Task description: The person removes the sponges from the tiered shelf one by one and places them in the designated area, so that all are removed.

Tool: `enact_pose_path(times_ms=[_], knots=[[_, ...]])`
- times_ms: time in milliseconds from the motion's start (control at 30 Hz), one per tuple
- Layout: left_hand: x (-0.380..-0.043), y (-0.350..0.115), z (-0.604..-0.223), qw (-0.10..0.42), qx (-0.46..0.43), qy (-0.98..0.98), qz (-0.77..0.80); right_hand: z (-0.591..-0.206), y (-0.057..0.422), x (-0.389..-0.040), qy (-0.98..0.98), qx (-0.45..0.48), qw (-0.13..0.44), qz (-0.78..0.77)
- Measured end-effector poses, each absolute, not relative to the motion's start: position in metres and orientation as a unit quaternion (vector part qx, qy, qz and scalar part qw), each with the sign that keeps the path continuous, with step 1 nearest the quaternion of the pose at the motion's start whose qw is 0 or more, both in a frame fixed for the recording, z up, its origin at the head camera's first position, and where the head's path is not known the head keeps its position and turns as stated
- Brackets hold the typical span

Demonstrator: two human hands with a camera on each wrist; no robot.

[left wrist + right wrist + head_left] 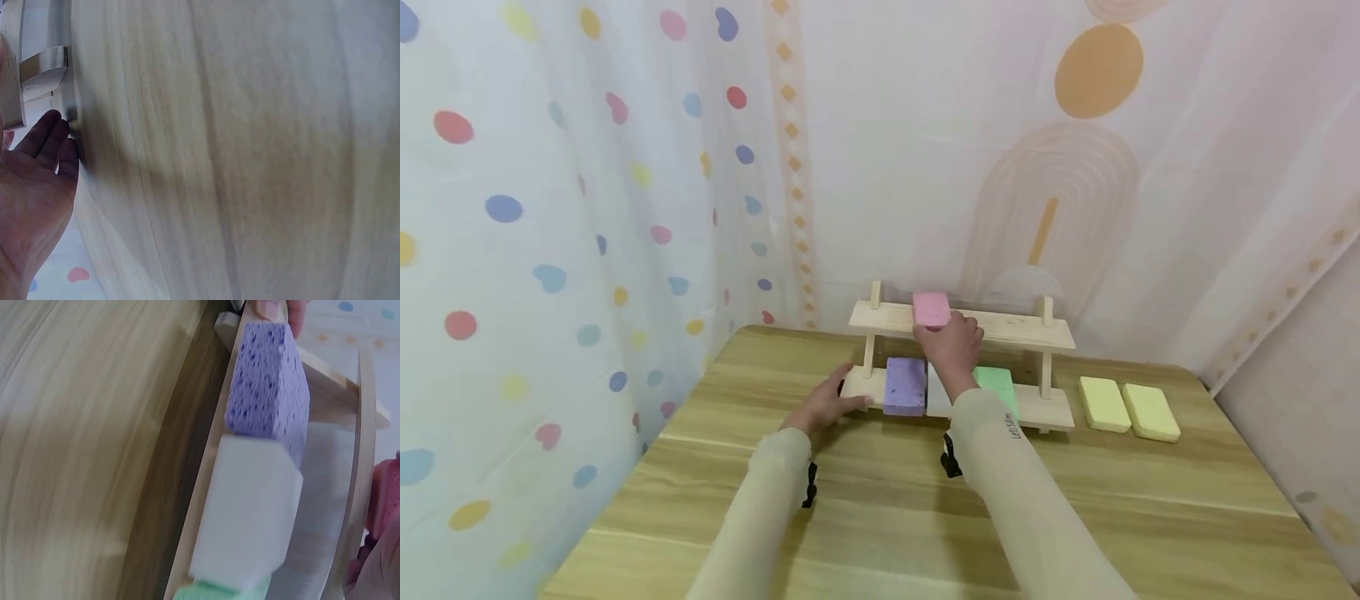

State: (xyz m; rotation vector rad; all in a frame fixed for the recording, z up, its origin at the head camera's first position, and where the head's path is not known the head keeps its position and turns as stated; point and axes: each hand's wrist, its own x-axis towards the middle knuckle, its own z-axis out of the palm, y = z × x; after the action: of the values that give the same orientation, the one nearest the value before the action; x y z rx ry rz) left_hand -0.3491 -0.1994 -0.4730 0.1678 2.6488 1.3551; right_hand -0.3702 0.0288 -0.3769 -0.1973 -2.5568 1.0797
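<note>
My right hand (953,343) grips a pink sponge (932,308) at the upper board of a small two-tier wooden shelf (1015,327). The same sponge (389,494) shows at the right edge of the right wrist view. At the left end of the lower board, my left hand (826,403) holds the shelf, thumb at the front edge and fingers round the end. On that lower board stand a purple sponge (905,387), a white sponge (247,509) and a green sponge (997,390). My right forearm partly hides the white and green ones in the head view.
Two pale yellow sponges (1105,404) lie side by side on the wooden table (880,517), right of the shelf. Patterned curtains (880,167) hang close behind the table and along its left side.
</note>
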Motion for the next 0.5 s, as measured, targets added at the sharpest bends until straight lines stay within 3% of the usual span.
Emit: enact_pose_path(times_ms=[500], knots=[[-0.356, -0.241, -0.469, 0.076, 0.05, 0.894, 0.439, -0.331, 0.095, -0.377, -0.838, 0.013, 0.237, 0.492]])
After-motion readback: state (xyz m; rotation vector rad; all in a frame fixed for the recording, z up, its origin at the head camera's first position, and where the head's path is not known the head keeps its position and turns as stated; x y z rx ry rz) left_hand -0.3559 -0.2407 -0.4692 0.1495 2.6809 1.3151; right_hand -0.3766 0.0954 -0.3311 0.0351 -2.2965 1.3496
